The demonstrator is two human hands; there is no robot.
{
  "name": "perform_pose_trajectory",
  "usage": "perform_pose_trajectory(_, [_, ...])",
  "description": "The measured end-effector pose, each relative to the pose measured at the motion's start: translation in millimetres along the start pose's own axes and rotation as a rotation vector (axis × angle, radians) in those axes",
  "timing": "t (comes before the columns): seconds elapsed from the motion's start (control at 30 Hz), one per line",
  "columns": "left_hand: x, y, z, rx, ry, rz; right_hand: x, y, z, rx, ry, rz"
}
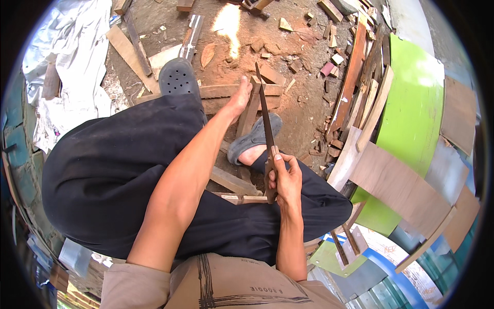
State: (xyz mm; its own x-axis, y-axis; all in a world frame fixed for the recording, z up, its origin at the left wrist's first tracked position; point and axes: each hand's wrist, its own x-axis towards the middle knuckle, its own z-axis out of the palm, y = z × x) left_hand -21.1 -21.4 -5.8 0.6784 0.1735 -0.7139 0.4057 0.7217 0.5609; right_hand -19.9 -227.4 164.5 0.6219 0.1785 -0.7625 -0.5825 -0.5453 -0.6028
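My right hand [286,181] is closed around the wooden handle of a handsaw [266,116]. Its dark, narrow blade points away from me and passes over the far end of a wooden piece [249,110]. Beside that piece, on its left, is my left hand [240,97], fingers stretched out and at or against the wood; the thumb is hard to make out. The wooden piece slants across a longer wooden bar [216,91] lying on the ground. My feet, in grey clogs [179,77], rest on either side of the work.
Wood offcuts [295,66] and orange sawdust lie scattered ahead. Long boards [355,77] are piled on the right, against a bright green panel [411,98]. A white cloth [72,62] is spread at the left. More lumber [231,180] sits between my legs.
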Motion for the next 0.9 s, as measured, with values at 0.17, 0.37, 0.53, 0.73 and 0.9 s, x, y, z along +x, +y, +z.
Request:
perform_pose_trajectory(0.17, [-1, 7, 15, 0.000, -0.033, -0.026, 120, -59, 66, -0.053, 0.000, -0.102])
perform_pose_trajectory(0.37, [-2, 8, 6, 0.016, -0.022, -0.009, 72, -32, 36, -0.082, -0.064, -0.061])
perform_pose_trajectory(0.53, [-8, 9, -2, 0.061, -0.029, -0.057, -22, -7, -16, -0.048, -0.014, 0.052])
perform_pose_trajectory(0.73, [1, 16, 2, 0.037, -0.070, -0.075, 140, -56, 69, -0.027, -0.030, -0.125])
perform_pose_trajectory(0.9, [4, 22, 4, 0.111, -0.023, -0.048, 114, -41, 62, -0.046, -0.048, -0.106])
